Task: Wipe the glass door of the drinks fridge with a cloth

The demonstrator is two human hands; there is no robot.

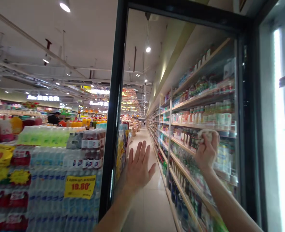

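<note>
A glass door [147,74] in a black frame [117,83] stands swung out in front of me. My left hand [139,167] is spread with its palm toward the glass, fingers stretched upward, holding nothing; whether it touches the pane I cannot tell. Higher and to the right, my right hand [207,153] is closed on a pale, crumpled cloth [208,134] at the glass. The fingers partly cover the cloth. Through the pane, shelves of bottled drinks [212,114] show behind the right hand.
Stacked bottle packs [48,174] with a yellow price sign [80,187] fill the left. A tiled aisle floor [142,135] runs into the distance. At the right edge is a lit cooler interior [277,129]. A person [53,119] in dark clothing is far off at left.
</note>
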